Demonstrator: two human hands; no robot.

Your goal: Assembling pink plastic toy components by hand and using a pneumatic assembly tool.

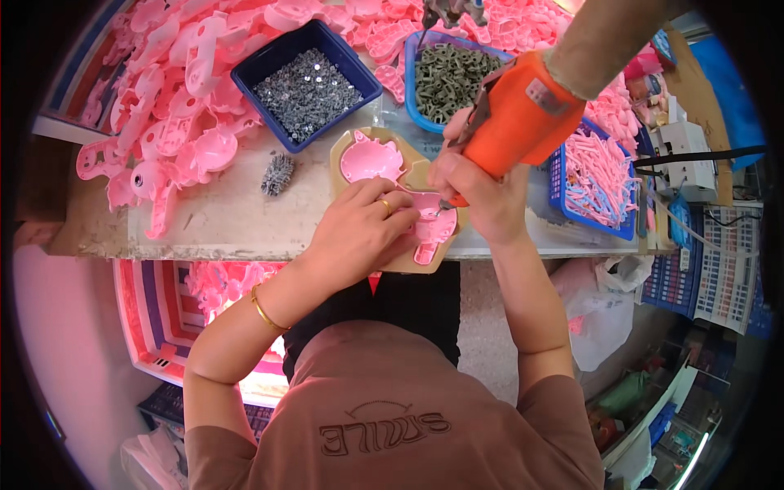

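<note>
A pink plastic shell [371, 158], with a round hollow and a narrower end, lies hollow side up in a tan fixture [418, 169] at the table's front edge. My left hand [353, 229] is closed over the shell's middle, fingers bent against it, some fingertips hidden. A gold ring and bracelet show on that side. In my right hand [488, 192] is an orange electric screwdriver [523, 114], gripped around its lower body and slanting down to the left. Its tip meets the shell's narrower end, close to my left fingers.
Left of the fixture are a dark blue tray [245, 79] of small screws and a bristly screw clump [278, 174]. Behind stands a blue basket [411, 73] of grey-green parts; at right, a basket [558, 184] of pink and blue strips. Pink shells [204, 57] heap across the back.
</note>
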